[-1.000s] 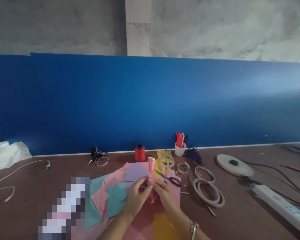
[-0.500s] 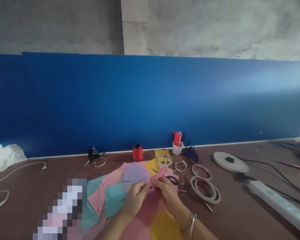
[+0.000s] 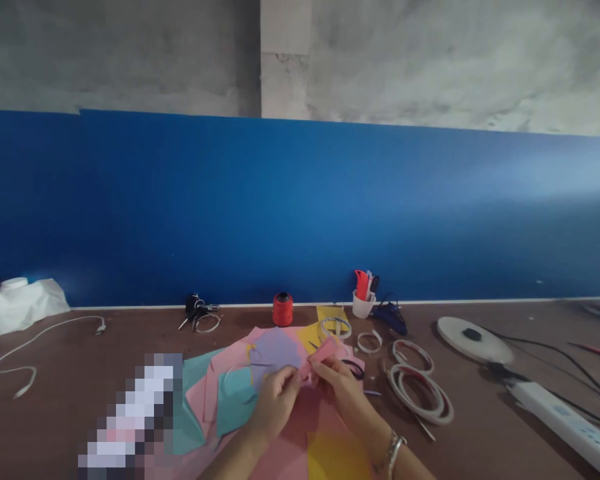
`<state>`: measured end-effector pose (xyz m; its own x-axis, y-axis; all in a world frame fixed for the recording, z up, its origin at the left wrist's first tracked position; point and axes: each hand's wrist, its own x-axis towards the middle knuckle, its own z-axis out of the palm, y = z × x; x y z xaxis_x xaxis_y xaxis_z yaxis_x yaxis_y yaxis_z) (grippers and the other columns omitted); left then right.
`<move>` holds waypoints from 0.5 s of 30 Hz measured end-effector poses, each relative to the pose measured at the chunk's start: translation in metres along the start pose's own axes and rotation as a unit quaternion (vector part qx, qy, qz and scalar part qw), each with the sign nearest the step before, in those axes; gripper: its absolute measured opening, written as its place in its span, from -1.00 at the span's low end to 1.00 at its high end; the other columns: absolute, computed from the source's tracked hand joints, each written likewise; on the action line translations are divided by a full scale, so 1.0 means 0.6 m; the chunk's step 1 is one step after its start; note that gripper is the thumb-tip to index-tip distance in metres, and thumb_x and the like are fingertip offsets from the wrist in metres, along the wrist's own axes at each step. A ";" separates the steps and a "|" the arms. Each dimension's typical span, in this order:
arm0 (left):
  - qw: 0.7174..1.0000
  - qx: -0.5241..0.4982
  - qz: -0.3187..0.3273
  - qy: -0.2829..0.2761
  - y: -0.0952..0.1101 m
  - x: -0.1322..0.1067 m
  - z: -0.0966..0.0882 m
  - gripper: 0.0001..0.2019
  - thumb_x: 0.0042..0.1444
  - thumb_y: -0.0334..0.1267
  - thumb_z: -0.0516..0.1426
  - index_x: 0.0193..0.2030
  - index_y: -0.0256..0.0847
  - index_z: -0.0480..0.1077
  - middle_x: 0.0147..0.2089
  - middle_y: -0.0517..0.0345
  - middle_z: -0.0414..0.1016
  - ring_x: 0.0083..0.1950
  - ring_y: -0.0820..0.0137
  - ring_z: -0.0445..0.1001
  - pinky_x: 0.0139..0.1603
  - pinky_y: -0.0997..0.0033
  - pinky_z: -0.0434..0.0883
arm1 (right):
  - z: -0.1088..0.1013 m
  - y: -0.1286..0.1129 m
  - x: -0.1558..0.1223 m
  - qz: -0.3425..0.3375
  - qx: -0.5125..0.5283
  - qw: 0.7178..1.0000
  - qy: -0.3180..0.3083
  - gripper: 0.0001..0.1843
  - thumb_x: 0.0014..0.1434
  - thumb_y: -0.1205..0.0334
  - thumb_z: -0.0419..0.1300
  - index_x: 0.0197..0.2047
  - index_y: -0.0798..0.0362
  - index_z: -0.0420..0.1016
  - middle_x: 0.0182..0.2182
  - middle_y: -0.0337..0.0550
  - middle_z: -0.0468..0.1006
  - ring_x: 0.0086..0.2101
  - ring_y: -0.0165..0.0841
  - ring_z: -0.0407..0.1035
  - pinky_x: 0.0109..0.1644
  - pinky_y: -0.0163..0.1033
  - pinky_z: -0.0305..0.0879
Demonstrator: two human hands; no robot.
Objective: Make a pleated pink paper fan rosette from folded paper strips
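Note:
A small piece of pink paper (image 3: 325, 349) is pinched between my two hands above a spread of coloured sheets. My left hand (image 3: 279, 398) grips its left end, thumb against the fingers. On the right end, my right hand (image 3: 337, 383) has its fingers closed, and a bracelet circles that wrist. Beneath lie pink, teal and yellow sheets, among them a purple paper (image 3: 275, 347), a teal paper (image 3: 236, 402) and a yellow paper (image 3: 336, 457). Black scissor handles (image 3: 353, 369) show just beyond my right hand, the rest partly covered.
A red thread spool (image 3: 283, 310), a cup of pens (image 3: 363, 305) and keys (image 3: 196, 310) stand along the blue partition. Coiled white cable (image 3: 420, 395), a round white disc (image 3: 473, 340) and a power strip (image 3: 565, 417) lie right. A white cord (image 3: 35, 340) lies left.
The view has turned slightly, so most things sit a little further right in the picture. Both hands still hold the pink paper, with only small finger movement.

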<state>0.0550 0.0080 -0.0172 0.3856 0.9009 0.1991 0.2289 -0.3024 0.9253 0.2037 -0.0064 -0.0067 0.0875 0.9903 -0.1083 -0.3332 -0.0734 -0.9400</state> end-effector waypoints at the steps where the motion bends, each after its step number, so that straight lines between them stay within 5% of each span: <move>1: 0.999 0.026 0.014 0.014 -0.001 0.001 -0.001 -0.70 0.17 -0.12 -0.03 -0.53 -0.20 0.26 -0.57 0.27 0.20 -0.47 0.43 0.22 -0.44 0.47 0.12 | 0.001 0.000 -0.002 -0.001 -0.004 1.000 0.010 -0.68 -0.20 0.02 0.39 -0.53 0.09 0.45 -0.66 -0.32 0.37 -0.61 -0.52 0.14 -0.49 -0.36 0.02; 9: 0.982 0.165 0.077 0.057 0.001 0.002 -0.004 -0.76 0.17 -0.24 -0.01 -0.41 -0.20 0.42 -0.40 0.05 0.48 -0.29 0.26 0.41 -0.25 0.37 0.24 | 0.001 0.011 -0.006 -0.010 -0.077 0.997 -0.013 -0.70 -0.22 0.06 0.39 -0.56 0.09 0.45 -0.65 -0.32 0.38 -0.60 -0.49 0.15 -0.51 -0.35 0.01; 15: 0.994 0.091 0.052 0.038 0.003 -0.004 0.002 -0.77 0.21 -0.30 -0.11 -0.32 -0.19 0.35 -0.38 0.09 0.49 -0.35 0.33 0.44 -0.32 0.44 0.25 | 0.009 0.001 -0.010 -0.011 -0.077 0.997 0.014 -0.61 -0.25 0.03 0.40 -0.37 0.10 0.51 -0.59 -0.27 0.45 -0.61 -0.49 0.16 -0.56 -0.36 -0.06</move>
<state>0.0556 0.0050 -0.0163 0.3483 0.8808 0.3208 0.3513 -0.4399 0.8265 0.1982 -0.0117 -0.0050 0.1194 0.9884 -0.0943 -0.1840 -0.0713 -0.9803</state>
